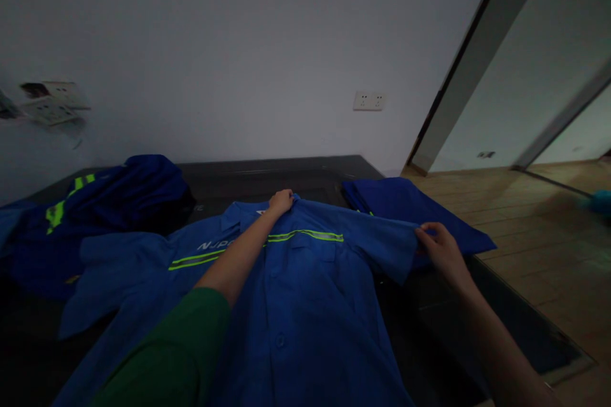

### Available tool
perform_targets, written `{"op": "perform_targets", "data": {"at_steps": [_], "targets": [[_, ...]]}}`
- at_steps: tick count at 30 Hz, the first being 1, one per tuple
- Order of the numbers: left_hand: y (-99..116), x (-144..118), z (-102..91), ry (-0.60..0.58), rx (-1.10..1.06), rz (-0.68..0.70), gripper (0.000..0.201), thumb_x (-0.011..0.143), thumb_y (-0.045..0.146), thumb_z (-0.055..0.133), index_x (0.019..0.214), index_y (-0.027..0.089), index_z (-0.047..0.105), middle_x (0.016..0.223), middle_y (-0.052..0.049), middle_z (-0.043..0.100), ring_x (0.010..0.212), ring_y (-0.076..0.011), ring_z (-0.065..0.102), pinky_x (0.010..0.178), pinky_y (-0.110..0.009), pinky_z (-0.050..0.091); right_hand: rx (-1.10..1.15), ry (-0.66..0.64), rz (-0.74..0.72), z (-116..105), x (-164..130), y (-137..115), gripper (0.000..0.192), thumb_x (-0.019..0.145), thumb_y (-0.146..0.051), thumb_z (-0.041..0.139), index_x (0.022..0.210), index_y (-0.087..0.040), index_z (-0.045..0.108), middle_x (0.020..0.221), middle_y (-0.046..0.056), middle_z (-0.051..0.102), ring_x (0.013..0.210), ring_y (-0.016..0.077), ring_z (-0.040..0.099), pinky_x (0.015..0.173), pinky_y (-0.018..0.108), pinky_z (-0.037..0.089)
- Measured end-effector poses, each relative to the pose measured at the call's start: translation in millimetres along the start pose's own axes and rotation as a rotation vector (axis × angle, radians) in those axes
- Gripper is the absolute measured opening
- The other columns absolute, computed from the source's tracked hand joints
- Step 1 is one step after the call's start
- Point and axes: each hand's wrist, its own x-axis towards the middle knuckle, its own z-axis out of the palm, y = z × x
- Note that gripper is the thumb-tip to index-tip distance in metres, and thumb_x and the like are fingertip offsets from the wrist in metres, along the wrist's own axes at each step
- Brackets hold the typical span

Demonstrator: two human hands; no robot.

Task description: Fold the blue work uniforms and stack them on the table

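Note:
A blue short-sleeved work shirt (pixel 305 292) lies spread front side up, with yellow-green reflective stripes across the chest and white lettering partly covered by my left forearm. My left hand (pixel 281 201) is closed on the shirt at its collar. At the end of the sleeve on the right, my right hand (pixel 439 245) pinches the cuff between thumb and fingers. The sleeve is stretched out between the two hands. The other sleeve lies loosely bent on the left.
The shirt rests on a dark surface (pixel 229 173) against a pale wall. A heap of darker blue clothing (pixel 138 194) with yellow-green strips is at left. Folded blue cloth (pixel 401 200) overhangs the right edge. Wall sockets (pixel 369 101) sit above; wooden floor (pixel 529 229) extends right.

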Motion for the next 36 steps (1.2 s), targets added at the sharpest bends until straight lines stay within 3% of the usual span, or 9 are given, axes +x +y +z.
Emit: {"op": "perform_targets", "data": {"at_steps": [4,7,10,12,17,22,27,31,36], "targets": [[1.4,-8.7,3.0,0.002,-0.021,-0.008,0.03,0.091,0.041,0.049,0.112,0.025,0.063,0.118,-0.01,0.067,0.11,-0.0257,0.062,0.088,-0.034,0.047,0.011,-0.127,0.052,16.0,-9.6,6.9,0.072,0.07,-0.048,0.066,0.132,-0.019,0.042,0.072,0.002,0.065,0.064,0.0212,0.064,0.055,0.03,0.051],[-0.4,-12.2,3.8,-0.042,-0.061,0.059,0.036,0.083,0.047,0.06,0.11,0.024,0.065,0.119,-0.01,0.067,0.112,-0.0264,0.061,0.09,-0.033,0.047,-0.206,-0.348,-0.113,10.1,-12.2,6.7,0.065,0.064,-0.044,0.07,0.123,-0.021,0.056,0.089,0.005,0.068,0.071,0.0218,0.063,0.062,0.032,0.05],[-2.3,-10.4,2.5,-0.082,-0.122,0.126,0.036,0.079,0.045,0.065,0.103,0.02,0.069,0.114,-0.009,0.07,0.106,-0.0237,0.064,0.088,-0.028,0.048,-0.429,-0.43,-0.168,-3.8,-6.1,8.9,0.049,0.068,-0.043,0.064,0.111,-0.02,0.067,0.07,0.001,0.063,0.057,0.0185,0.055,0.056,0.031,0.046],[-2.0,-7.5,0.2,-0.104,-0.163,0.146,0.033,0.08,0.044,0.064,0.097,0.017,0.072,0.105,-0.008,0.073,0.096,-0.0219,0.067,0.083,-0.027,0.05,-0.519,-0.342,-0.171,-10.6,-0.7,9.0,0.046,0.073,-0.039,0.058,0.113,-0.017,0.067,0.065,0.001,0.058,0.055,0.0181,0.053,0.056,0.031,0.045],[-11.1,-4.7,-23.0,-0.042,-0.224,0.143,0.031,0.086,0.037,0.056,0.1,0.014,0.072,0.105,-0.01,0.073,0.095,-0.0205,0.067,0.084,-0.025,0.049,-0.715,0.069,-0.438,0.9,0.8,-20.6,0.033,0.079,-0.029,0.056,0.106,-0.017,0.069,0.092,0.01,0.057,0.076,0.021,0.057,0.071,0.035,0.048],[-77.3,-20.3,-79.0,0.114,-0.2,0.013,0.035,0.088,0.023,0.048,0.119,0.016,0.063,0.111,-0.008,0.07,0.102,-0.0188,0.064,0.091,-0.026,0.047,-0.575,-0.226,-0.641,70.6,-2.9,-74.6,0.021,0.085,-0.024,0.054,0.097,-0.019,0.07,0.096,0.008,0.063,0.083,0.0192,0.06,0.076,0.03,0.048],[-154.3,-54.1,-109.8,0.152,-0.144,-0.177,0.025,0.079,0.02,0.055,0.099,0.016,0.07,0.102,-0.01,0.072,0.102,-0.0234,0.065,0.091,-0.03,0.048,-0.603,-0.559,-0.625,180.5,16.0,-99.2,0.024,0.088,-0.02,0.052,0.105,-0.02,0.069,0.109,0.007,0.069,0.1,0.0198,0.061,0.087,0.027,0.045],[-174.0,-64.0,-100.5,0.073,-0.195,-0.195,0.021,0.077,0.029,0.061,0.087,0.015,0.072,0.095,-0.01,0.074,0.095,-0.0223,0.067,0.084,-0.027,0.05,-0.76,-0.551,-0.441,253.6,35.3,-97.4,0.032,0.095,-0.021,0.042,0.117,-0.018,0.065,0.121,0.011,0.066,0.112,0.0199,0.06,0.091,0.026,0.042],[-175.6,-58.2,-98.7,-0.095,-0.303,-0.132,0.033,0.08,0.045,0.06,0.083,0.014,0.073,0.088,-0.009,0.075,0.085,-0.0206,0.067,0.076,-0.026,0.052,-0.848,-0.544,-0.336,297.7,52.6,-79.0,0.034,0.095,-0.028,0.044,0.107,-0.007,0.068,0.112,0.021,0.068,0.105,0.0259,0.064,0.081,0.029,0.046]]}}
